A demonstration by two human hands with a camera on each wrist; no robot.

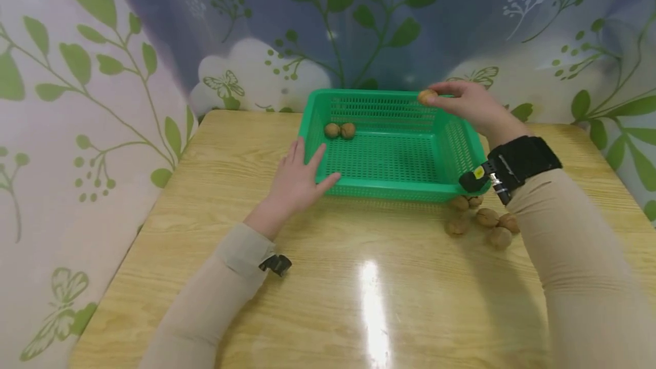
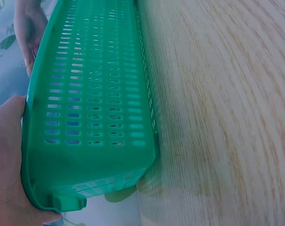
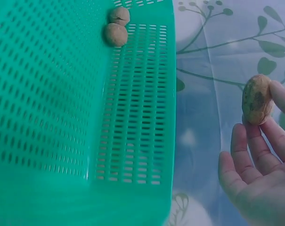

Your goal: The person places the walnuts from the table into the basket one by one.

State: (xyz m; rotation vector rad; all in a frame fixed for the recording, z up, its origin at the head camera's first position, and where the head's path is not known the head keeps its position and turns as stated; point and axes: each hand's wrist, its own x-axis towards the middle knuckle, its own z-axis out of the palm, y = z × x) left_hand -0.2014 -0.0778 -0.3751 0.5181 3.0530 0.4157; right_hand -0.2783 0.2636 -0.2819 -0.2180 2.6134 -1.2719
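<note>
Steady the perforated green plastic basket [image 1: 384,188] with the left hand [image 1: 294,182], set at the basket's left rim near its near-left corner, fingers spread, grip wide and holding nothing. Better to press lightly than to push, so as to avoid tipping. Mind the two walnuts [image 1: 332,130] inside, lying side by side near the basket's far-left corner; best not to knock them. Pinch the single walnut [image 1: 426,97] with the right hand [image 1: 474,104], grip closed to the nut's width between thumb and fingertips, by the basket's far rim, right of its middle; hard to tell whether inside or past that rim. Likely to roll if dropped, so release low and gently. Avoid brushing the loose walnuts [image 1: 487,217] on the counter [image 1: 307,278], just outside the basket's near-right corner.
</note>
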